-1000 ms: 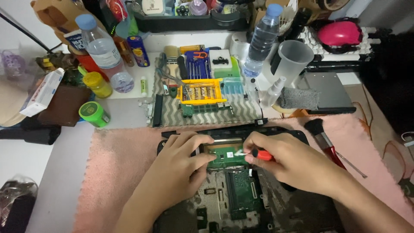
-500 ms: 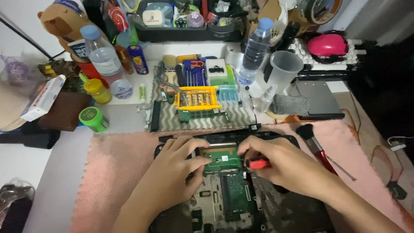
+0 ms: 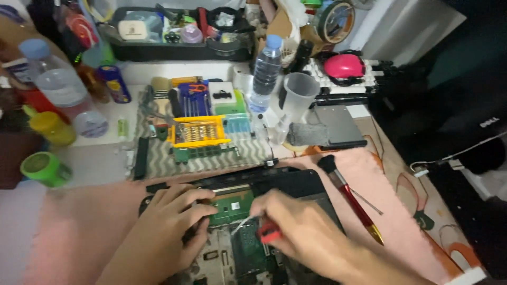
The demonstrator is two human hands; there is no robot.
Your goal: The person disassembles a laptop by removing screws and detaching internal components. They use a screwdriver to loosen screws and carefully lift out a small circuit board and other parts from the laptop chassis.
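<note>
Cluttered workbench with a pink mat [image 3: 79, 232] holding an opened laptop [image 3: 296, 184]. Left hand [image 3: 166, 232] rests half-curled, fingertips pressing a green circuit board [image 3: 232, 206]. Right hand [image 3: 301, 232] pinches a red-handled screwdriver [image 3: 266, 232] over it. 1 red brush [image 3: 351, 198] lies nearby.

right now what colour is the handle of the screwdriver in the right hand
Red: the screwdriver handle shows in the head view.

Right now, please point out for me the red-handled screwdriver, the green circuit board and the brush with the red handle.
red-handled screwdriver [image 3: 268, 232]: head view, on its red handle.
green circuit board [image 3: 232, 207]: head view, on its bare middle.
brush with the red handle [image 3: 355, 205]: head view, on its red shaft.
</note>
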